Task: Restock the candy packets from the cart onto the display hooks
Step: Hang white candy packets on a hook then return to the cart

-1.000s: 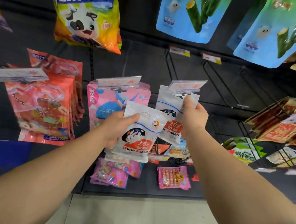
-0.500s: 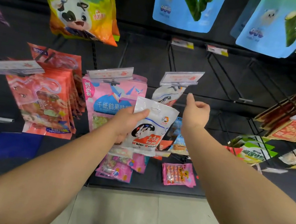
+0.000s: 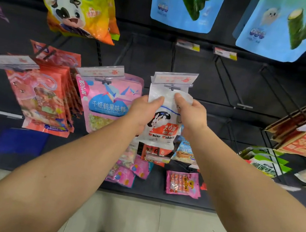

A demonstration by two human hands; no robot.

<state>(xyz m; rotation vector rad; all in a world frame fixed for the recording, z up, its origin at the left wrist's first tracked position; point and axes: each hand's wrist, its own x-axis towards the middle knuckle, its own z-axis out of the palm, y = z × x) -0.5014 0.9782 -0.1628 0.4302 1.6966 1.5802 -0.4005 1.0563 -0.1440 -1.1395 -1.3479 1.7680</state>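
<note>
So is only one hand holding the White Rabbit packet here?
No, both the left hand and right hand pinch the White Rabbit packet near its top.

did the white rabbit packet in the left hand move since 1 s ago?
Yes. The White Rabbit packet moved up and right, to the hook's price tag.

I am stretching both my bare arms forward and up, close beside each other. My left hand (image 3: 140, 112) is gripping the White Rabbit packet (image 3: 164, 121) on its left edge, thumb lying on the front. My right hand (image 3: 193, 115) is pinching its upper right part, thumb pointing up.
</note>
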